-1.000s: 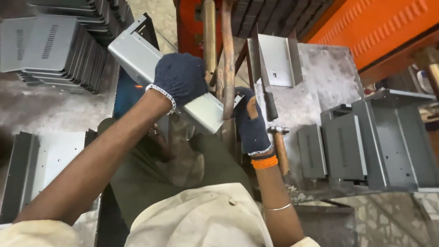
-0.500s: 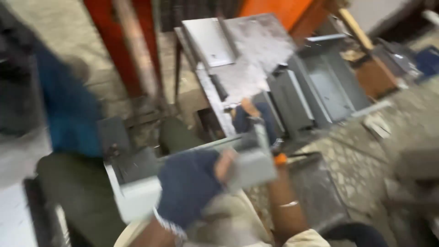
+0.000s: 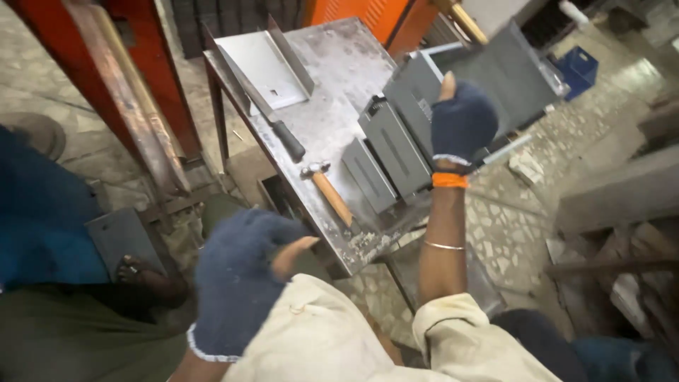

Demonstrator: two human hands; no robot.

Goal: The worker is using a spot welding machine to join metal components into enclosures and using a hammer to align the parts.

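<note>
Reaching over the far right corner of the surface, the gloved right hand grips the top edge of a grey sheet-metal box, tilting it off the row of similar grey panels standing there. The left hand hangs low and empty, fingers loosely curled, near the front edge, where a hammer lies.

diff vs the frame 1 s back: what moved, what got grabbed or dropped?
The left hand no longer holds the grey sheet-metal part and now sits empty near the chest. The right hand has risen to the grey boxes on the table. The hammer stayed on the table.
</note>
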